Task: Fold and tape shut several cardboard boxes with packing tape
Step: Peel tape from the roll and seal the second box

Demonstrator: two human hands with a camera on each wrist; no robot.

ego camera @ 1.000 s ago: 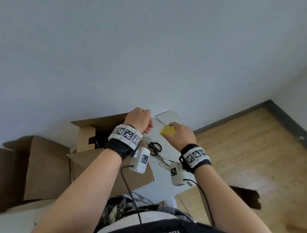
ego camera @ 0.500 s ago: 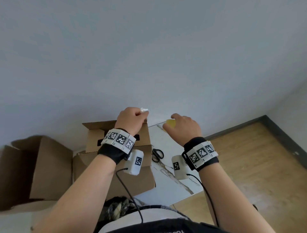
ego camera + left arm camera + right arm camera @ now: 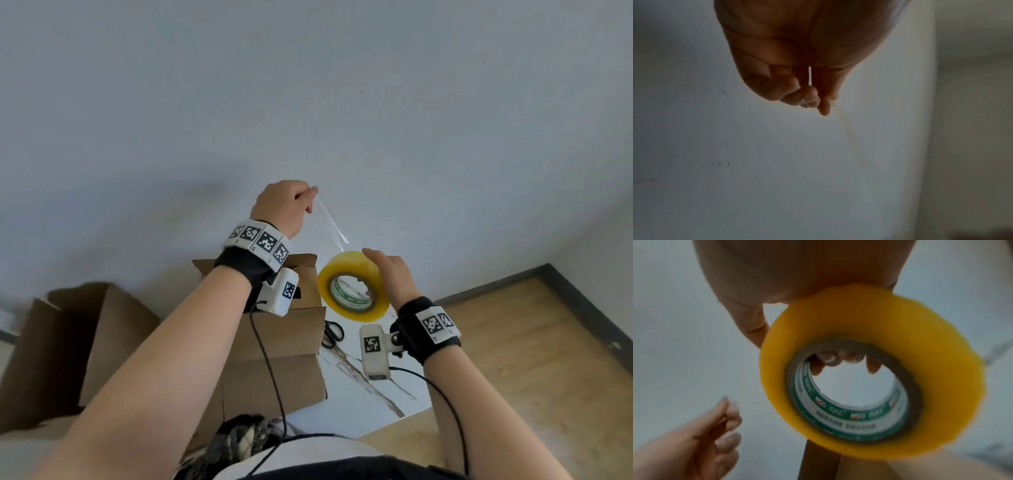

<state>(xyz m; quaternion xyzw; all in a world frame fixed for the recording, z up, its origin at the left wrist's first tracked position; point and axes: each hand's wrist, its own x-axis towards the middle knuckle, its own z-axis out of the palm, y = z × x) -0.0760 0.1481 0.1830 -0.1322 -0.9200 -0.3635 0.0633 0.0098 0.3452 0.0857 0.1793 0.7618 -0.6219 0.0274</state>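
Observation:
A yellow roll of packing tape [image 3: 352, 286] with a green-printed core is held up in the air by my right hand [image 3: 390, 274], fingers hooked through its hole [image 3: 830, 360]. My left hand [image 3: 284, 209] is raised higher and to the left, pinching the free end of a clear tape strip [image 3: 330, 222] that stretches down to the roll. In the left wrist view the strip [image 3: 849, 134] runs from my pinched fingertips [image 3: 823, 107]. A brown cardboard box [image 3: 284, 342] stands on the white table [image 3: 359, 404] below my hands, its top flaps up.
Black scissors [image 3: 333, 334] lie on the table right of the box. Another open cardboard box [image 3: 68, 349] stands at the left. A pale wall fills the background, and wooden floor [image 3: 534, 359] lies to the right.
Both hands have risen from the table. The left hand has pulled the tape end up and away from the roll, so a longer strip is drawn out.

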